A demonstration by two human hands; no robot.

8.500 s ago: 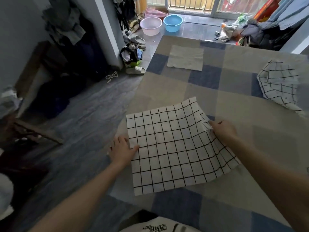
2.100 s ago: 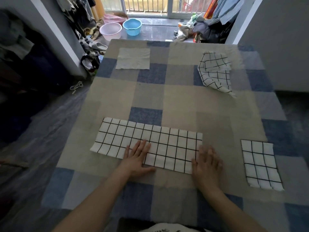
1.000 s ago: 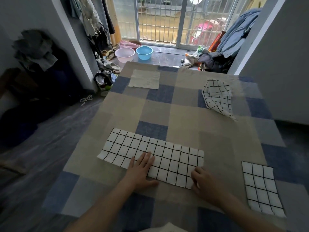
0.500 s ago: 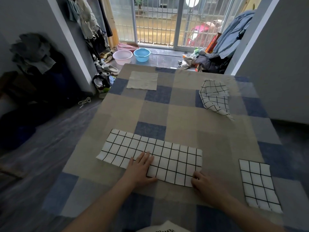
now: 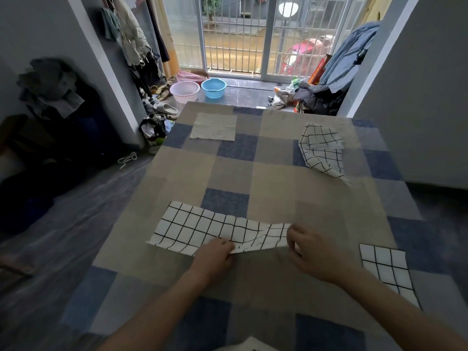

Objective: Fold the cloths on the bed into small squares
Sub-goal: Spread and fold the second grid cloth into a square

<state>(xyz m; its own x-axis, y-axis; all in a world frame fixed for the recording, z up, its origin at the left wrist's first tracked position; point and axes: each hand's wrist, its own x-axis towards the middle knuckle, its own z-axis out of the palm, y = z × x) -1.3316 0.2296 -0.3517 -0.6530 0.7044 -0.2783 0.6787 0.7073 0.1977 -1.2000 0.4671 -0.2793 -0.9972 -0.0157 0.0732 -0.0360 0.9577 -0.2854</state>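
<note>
On the bed (image 5: 253,171), the grid cloth (image 5: 202,230) I am folding lies as a long strip, its long axis running left to right across the near part of the cover. My left hand (image 5: 215,254) pinches its near edge about midway along. My right hand (image 5: 311,252) grips the strip's right end, which looks lifted and rippled, though blur hides the fingers. Judging by this, the right end must travel leftward over the flat left half. At far right, a folded grid square (image 5: 385,269) lies well apart; beyond, a crumpled grid cloth (image 5: 323,150) and a beige cloth (image 5: 214,126) wait.
</note>
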